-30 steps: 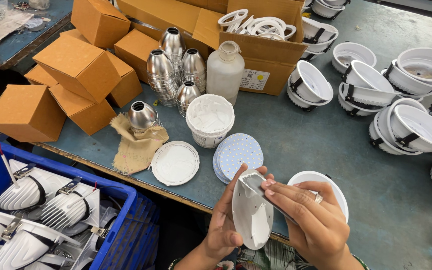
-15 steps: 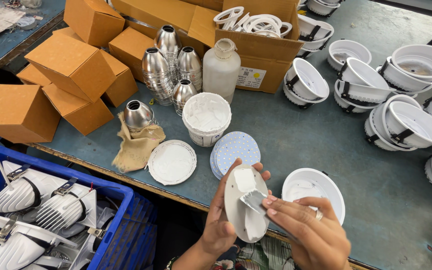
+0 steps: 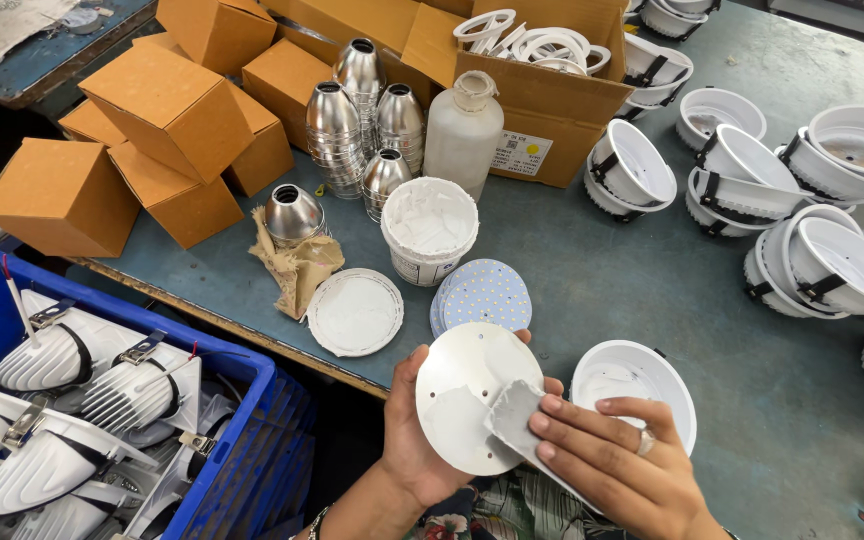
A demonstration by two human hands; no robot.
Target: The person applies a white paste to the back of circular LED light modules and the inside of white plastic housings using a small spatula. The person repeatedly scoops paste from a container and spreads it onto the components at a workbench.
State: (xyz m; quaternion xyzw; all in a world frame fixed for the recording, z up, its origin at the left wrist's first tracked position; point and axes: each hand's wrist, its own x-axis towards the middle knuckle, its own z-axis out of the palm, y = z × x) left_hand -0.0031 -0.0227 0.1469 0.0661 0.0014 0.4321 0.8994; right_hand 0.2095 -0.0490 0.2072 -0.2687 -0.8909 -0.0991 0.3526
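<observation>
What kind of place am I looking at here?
Most likely a light-fitting assembly bench in a small factory: rows of white lamp housings, stacked metal reflectors, LED discs and cardboard boxes crowd the worktable.

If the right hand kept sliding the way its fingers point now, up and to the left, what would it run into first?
The right hand already presses a small grey pad onto the white round disc held by the left hand. Beyond the disc, that line probably reaches the flat white lid on the table; depth is uncertain.

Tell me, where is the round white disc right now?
In the head view the white disc sits low and central, held in the left hand, just below the stack of dotted discs and left of a white bowl.
</observation>
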